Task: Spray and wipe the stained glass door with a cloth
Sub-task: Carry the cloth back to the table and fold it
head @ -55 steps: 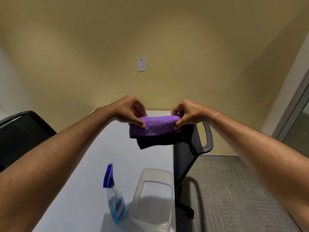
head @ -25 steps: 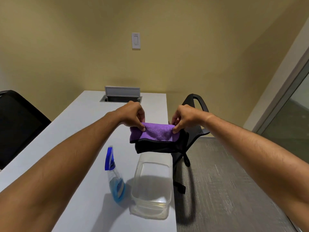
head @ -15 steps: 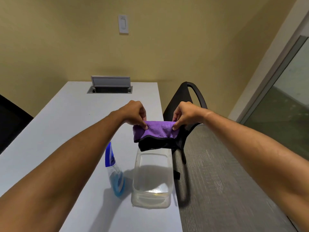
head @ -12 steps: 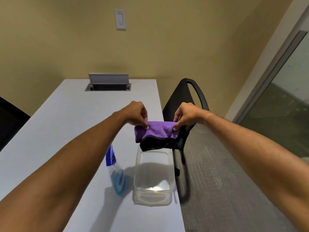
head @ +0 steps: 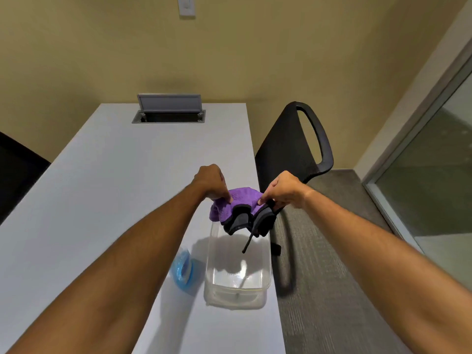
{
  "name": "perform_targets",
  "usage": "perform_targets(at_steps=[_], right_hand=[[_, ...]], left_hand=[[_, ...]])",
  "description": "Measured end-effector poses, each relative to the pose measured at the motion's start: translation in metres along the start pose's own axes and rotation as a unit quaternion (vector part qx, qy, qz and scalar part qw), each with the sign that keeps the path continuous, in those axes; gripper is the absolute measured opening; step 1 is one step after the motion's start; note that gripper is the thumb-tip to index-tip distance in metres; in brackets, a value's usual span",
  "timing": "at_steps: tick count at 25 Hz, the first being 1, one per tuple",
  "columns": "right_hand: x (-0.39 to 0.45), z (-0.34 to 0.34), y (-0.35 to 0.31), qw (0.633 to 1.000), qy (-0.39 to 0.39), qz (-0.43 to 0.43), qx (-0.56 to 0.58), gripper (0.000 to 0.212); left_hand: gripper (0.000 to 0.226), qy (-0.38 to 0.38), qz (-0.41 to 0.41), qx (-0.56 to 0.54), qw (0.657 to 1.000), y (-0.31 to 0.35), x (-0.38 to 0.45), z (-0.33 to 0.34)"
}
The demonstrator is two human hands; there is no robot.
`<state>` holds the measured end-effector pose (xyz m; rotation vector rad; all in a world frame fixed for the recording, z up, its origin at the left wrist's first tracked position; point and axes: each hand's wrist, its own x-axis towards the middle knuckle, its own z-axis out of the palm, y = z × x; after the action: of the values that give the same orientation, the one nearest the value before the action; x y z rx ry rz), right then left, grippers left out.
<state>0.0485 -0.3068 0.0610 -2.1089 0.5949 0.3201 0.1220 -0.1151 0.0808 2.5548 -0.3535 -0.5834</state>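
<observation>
A folded purple cloth (head: pixel 241 204) with a black underside hangs between my two hands, just above a clear plastic tub (head: pixel 238 264). My left hand (head: pixel 213 181) pinches its left edge and my right hand (head: pixel 282 189) pinches its right edge. A black loop dangles from the cloth into the tub's opening. The blue spray bottle (head: pixel 182 269) stands on the white table (head: pixel 102 200) left of the tub, mostly hidden behind my left forearm. The glass door (head: pixel 439 175) with its grey frame is at the right edge.
A black mesh chair (head: pixel 293 146) stands by the table's right side on grey carpet. A second black chair (head: pixel 18 172) is at the left edge. An open cable hatch (head: pixel 168 111) sits at the table's far end, before a yellow wall.
The view tilted downward, so the table fills more of the frame. My hands lowered the cloth and came closer together over the tub; the cloth now sags and bunches.
</observation>
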Motion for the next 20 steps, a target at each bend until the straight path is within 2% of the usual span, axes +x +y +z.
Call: perform_targets(at_steps=[4,8,14,16,20], right_hand=[[0.021,0.021,0.014,0.998,-0.012,0.037,0.054,0.025],[0.039,0.035,0.031,0.994,-0.003,0.077,0.078,0.022],[0.053,0.034,0.040,0.994,0.032,0.086,0.057,0.021],[0.056,0.035,0.041,0.996,0.038,0.078,0.023,0.022],[0.056,0.048,0.044,0.989,0.037,0.012,-0.140,0.025]], left_hand=[[0.046,0.004,-0.063,-0.075,0.995,-0.012,0.014,0.022],[0.047,0.003,-0.115,-0.144,0.983,-0.019,0.024,0.050],[0.052,-0.013,-0.164,-0.236,0.958,-0.016,0.035,0.062],[0.049,-0.013,-0.153,-0.204,0.967,-0.018,0.038,0.065],[0.036,0.009,-0.075,0.000,0.997,-0.027,0.040,0.070]])
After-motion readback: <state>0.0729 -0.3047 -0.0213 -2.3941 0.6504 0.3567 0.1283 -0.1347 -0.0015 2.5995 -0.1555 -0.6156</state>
